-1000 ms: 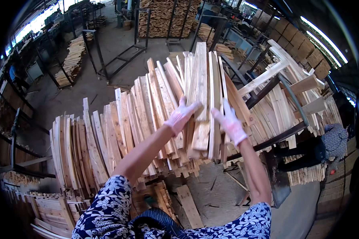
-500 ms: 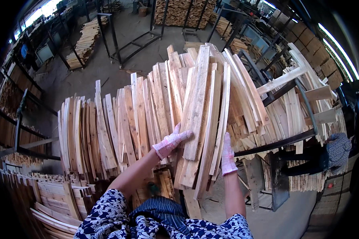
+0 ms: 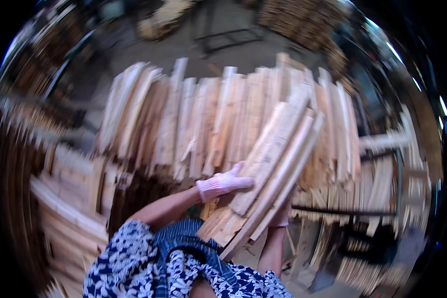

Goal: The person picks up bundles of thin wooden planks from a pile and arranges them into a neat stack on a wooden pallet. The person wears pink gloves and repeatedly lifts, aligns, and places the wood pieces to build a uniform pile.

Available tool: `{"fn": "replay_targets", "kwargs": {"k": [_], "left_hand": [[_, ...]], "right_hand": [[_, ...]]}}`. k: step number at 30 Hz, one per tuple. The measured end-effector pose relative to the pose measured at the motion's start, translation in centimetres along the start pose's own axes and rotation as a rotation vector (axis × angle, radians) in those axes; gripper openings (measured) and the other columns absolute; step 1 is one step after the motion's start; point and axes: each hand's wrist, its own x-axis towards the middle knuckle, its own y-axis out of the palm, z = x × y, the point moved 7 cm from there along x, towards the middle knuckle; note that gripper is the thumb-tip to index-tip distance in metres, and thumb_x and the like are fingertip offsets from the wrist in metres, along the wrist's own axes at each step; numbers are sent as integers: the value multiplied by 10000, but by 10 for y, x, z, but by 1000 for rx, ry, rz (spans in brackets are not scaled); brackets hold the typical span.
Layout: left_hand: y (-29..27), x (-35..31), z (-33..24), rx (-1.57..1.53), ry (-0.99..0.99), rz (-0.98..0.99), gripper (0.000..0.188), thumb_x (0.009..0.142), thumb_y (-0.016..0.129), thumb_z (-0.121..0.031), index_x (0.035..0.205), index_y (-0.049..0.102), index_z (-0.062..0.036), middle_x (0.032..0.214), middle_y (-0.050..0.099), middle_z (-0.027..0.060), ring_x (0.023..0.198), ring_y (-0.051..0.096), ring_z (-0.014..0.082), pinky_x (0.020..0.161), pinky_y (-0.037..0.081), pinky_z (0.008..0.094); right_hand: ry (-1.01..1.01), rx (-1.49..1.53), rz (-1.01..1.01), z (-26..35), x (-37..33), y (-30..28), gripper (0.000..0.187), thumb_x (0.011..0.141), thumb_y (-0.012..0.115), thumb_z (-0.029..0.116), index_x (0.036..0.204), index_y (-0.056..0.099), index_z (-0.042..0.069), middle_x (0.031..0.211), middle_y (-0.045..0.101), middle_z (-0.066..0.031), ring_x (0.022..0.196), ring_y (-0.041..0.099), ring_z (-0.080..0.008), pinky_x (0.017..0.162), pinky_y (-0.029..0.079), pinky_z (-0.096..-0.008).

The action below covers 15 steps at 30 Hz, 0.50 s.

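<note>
A bundle of several rough wooden boards (image 3: pixel 272 154) slants across in front of me, its lower ends close to my body. My left hand (image 3: pixel 228 182), in a pinkish knitted glove, grips the bundle's left side with the thumb laid over the top board. On the other side my right hand (image 3: pixel 281 214), gloved too, holds the boards from the right and below; most of its fingers are hidden behind the wood. Beyond the bundle stretches a long row of similar boards (image 3: pixel 198 124), standing close together side by side.
More planks (image 3: pixel 69 198) are stacked at my left. To the right a dark metal bar (image 3: pixel 342 211) runs below further boards. A blurred person (image 3: pixel 407 243) is at the far right. Metal frames (image 3: pixel 228 39) and wood stacks (image 3: pixel 303 20) stand on the floor behind.
The bundle has come nearer my body and tilted, its far ends now leaning right. Both hands moved with it. My view has turned left and is blurred by motion.
</note>
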Motion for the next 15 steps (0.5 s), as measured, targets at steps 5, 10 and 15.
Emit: {"fn": "replay_targets", "kwargs": {"k": [5, 10, 15], "left_hand": [[42, 37, 10, 44, 261, -39, 1163, 850, 702, -637, 1636, 60, -66, 1449, 538, 223, 1356, 512, 276, 1128, 387, 330], [-20, -60, 17, -94, 385, -380, 1141, 886, 690, -605, 1636, 9, -77, 1525, 455, 218, 1424, 433, 279, 1161, 350, 328], [-64, -117, 17, -444, 866, -584, 1154, 874, 758, -537, 1632, 30, -61, 1537, 438, 167, 1410, 409, 241, 1178, 325, 358]], "right_hand": [[34, -294, 64, 18, -17, 16, 914, 987, 395, 728, 1600, 253, 64, 1570, 369, -158, 1411, 387, -307, 1175, 353, -440], [99, -397, 331, 24, -7, 94, 927, 984, 355, 751, 1610, 227, 80, 1608, 312, -164, 1437, 342, -321, 1192, 329, -448], [113, -323, 652, -7, 43, 218, 894, 998, 339, 732, 1587, 270, 63, 1551, 391, -197, 1369, 434, -349, 1162, 379, -458]]}}
